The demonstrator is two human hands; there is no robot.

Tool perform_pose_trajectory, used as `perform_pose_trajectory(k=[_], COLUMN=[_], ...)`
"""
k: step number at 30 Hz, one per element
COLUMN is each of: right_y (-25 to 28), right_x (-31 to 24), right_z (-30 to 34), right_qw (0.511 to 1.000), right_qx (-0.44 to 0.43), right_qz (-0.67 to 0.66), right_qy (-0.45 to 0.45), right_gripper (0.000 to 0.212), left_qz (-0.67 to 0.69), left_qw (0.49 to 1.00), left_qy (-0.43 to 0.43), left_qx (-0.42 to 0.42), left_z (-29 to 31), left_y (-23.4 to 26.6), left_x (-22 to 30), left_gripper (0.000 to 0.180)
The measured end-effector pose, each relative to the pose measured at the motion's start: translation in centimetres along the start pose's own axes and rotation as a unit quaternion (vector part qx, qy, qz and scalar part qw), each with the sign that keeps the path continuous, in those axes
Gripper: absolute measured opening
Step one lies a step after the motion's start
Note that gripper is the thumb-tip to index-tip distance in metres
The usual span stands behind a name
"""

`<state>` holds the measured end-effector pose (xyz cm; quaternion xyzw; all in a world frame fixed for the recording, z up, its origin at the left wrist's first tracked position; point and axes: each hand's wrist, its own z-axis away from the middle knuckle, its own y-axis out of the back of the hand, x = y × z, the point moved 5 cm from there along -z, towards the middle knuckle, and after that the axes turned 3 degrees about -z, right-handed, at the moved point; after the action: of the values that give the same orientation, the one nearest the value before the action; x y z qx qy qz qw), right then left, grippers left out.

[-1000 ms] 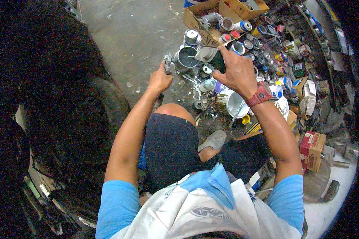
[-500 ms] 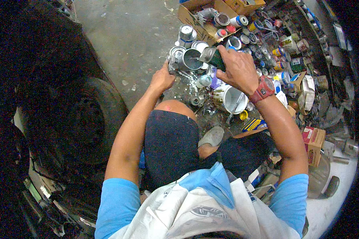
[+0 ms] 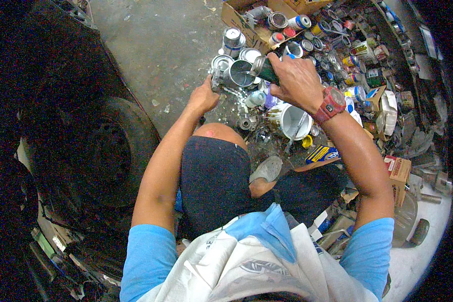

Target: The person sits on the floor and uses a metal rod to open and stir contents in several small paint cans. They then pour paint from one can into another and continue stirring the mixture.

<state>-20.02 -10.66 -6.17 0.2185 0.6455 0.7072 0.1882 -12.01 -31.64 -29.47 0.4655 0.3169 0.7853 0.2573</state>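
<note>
My left hand (image 3: pixel 204 96) is closed around the silvery metal body of what looks like a spray gun (image 3: pixel 216 79). Its round grey cup (image 3: pixel 240 74) faces up, open at the top. In my right hand (image 3: pixel 298 83) is a dark green can (image 3: pixel 268 72) with a bare metal end, tipped over toward the cup. A thin stream appears to run from the can's mouth into the cup. Beside the cup stand an open paint tin (image 3: pixel 222 62) and a white-lidded tin (image 3: pixel 249 55). My right fingers hide much of the can.
A white bucket (image 3: pixel 295 122) and a cloudy plastic container (image 3: pixel 255 98) stand nearer me. Many tins crowd the right, around a cardboard box (image 3: pixel 235 17). A vehicle wheel (image 3: pixel 110 151) is close on my left. White paint spatters the floor (image 3: pixel 156 55).
The whole view has shifted slightly. My right hand and the green can are a little farther forward, still tipped at the cup. My left hand keeps its grip.
</note>
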Motion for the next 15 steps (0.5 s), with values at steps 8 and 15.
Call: perform_pose_trajectory(k=[8,15], right_y=[0.2,0.4], right_x=[-0.8,-1.3], right_z=[-0.7,-1.4], right_qw=[1.0,0.999], right_qx=[0.0,0.003], right_qz=[0.014,0.025], right_qy=[0.01,0.027], right_gripper=[0.057,0.056], left_qz=[0.005,0.003], left_qw=[1.0,0.999], left_qy=[0.025,0.031], left_qx=[-0.014,-0.031], left_z=[0.4,0.8], left_y=[0.4,1.1], left_x=[-0.1,-0.1], left_gripper=[0.084,0.084])
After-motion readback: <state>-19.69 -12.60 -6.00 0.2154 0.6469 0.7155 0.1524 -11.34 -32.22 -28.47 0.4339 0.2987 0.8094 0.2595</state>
